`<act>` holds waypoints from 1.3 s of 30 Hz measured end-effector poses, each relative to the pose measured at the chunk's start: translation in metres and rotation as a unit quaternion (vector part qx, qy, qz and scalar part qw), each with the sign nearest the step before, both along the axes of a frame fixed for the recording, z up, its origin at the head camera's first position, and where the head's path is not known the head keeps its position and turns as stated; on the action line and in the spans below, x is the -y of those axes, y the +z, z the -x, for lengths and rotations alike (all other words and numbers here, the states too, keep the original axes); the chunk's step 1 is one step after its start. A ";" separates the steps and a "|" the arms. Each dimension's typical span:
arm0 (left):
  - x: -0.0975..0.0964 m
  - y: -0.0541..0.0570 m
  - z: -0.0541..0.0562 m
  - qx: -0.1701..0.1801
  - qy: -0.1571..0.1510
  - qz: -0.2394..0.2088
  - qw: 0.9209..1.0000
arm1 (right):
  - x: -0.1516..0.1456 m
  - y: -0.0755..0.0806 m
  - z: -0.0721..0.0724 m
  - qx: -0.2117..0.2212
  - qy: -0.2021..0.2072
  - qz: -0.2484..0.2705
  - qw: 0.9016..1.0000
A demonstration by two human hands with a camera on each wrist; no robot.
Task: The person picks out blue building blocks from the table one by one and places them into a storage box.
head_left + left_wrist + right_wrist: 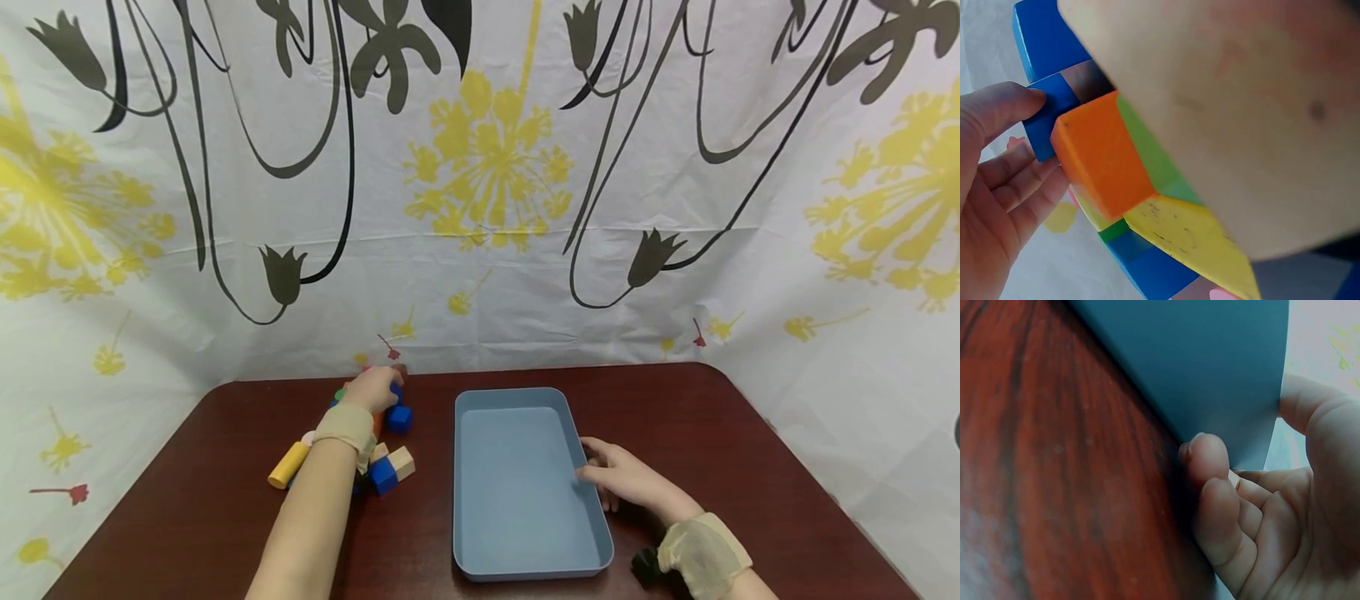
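L hand [372, 389], left of ctr in head view: thumb & fingers pinching 1 blue blk [1047, 119], which sits upr left in L-wrist view. Contact w/ neighbouring pcs: can't tell.

Around it, L-wrist view: 1 second blue blk [1050, 40], upr left corner; 1 orange blk [1102, 159], left of ctr; 1 yellow blk [1191, 237], lwr ctr, dark scuffs on face.

R hand [618, 473], rt of ctr, lwr half of head view: gripping side wall of tray, thumb over rim, fingers curled along outside.

Tray [525, 492], 1 pc, blue-grey, rectangular, rounded corners: lwr ctr of head view, flat on table.

Pile, lwr left of head view, partly hidden by L forearm: 1 yellow cylinder [288, 465], left edge of pile; 1 blue cube [400, 418], upr rt; 1 bare-wood blk [402, 462], lwr rt, next to 1 blue pc [383, 476].

Table [750, 467], dark red-brown, wood-grain. Backdrop cloth [487, 292], white, w/ yellow & grey floral print, upr frame. Wristbands, beige, 1 per wrist: L [348, 425], R [705, 554].
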State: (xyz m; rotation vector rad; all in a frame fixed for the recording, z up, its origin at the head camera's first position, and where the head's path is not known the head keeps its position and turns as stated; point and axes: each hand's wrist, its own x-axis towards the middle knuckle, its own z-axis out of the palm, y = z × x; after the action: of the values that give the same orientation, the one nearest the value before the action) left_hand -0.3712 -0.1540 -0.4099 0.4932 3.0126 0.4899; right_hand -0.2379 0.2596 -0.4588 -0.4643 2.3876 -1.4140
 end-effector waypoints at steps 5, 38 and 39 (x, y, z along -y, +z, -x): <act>0.002 0.001 0.001 -0.013 -0.013 -0.016 1.000 | 0.000 0.001 0.001 0.000 -0.001 -0.004 1.000; -0.074 0.057 -0.009 -0.032 -0.117 -0.003 0.993 | -0.001 0.001 0.001 0.001 -0.004 -0.008 1.000; -0.077 0.058 -0.011 -0.033 -0.124 0.000 0.992 | -0.001 0.000 0.001 0.001 -0.004 -0.007 1.000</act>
State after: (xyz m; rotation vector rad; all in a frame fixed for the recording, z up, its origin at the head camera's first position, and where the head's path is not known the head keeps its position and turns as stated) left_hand -0.3605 -0.0772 -0.3524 0.8874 2.9529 0.4642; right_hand -0.2384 0.2602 -0.4584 -0.4491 2.3990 -1.3988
